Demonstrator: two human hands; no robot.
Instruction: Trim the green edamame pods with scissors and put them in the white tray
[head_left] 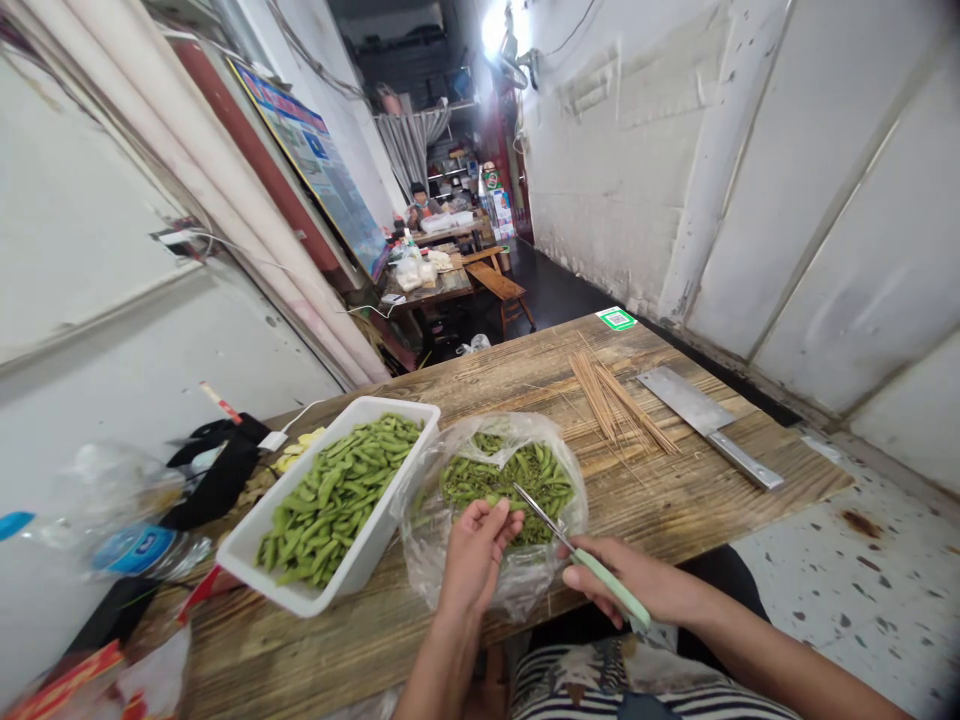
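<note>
My right hand (622,580) grips scissors (577,553) by their light green handles, with the metal blades pointing up and left over the bag. My left hand (480,545) is closed in a pinch at the near side of the bag, close to the blade tips. A bit of green edamame pod (493,498) shows at its fingertips; the rest is hidden. Beneath the hands a clear plastic bag (427,520) lies open, holding edamame pods and small green trimmings (544,475). To its left, a white plastic tub (352,590) is heaped with edamame pods (337,500).
Thin wooden skewers (619,405) and a cleaver (709,425) lie on the wooden table (660,520), right of the bag. A plastic bottle (146,550) and a black item (210,480) lie at the left. Farther back are a bench (495,280), another table and a seated person (424,208).
</note>
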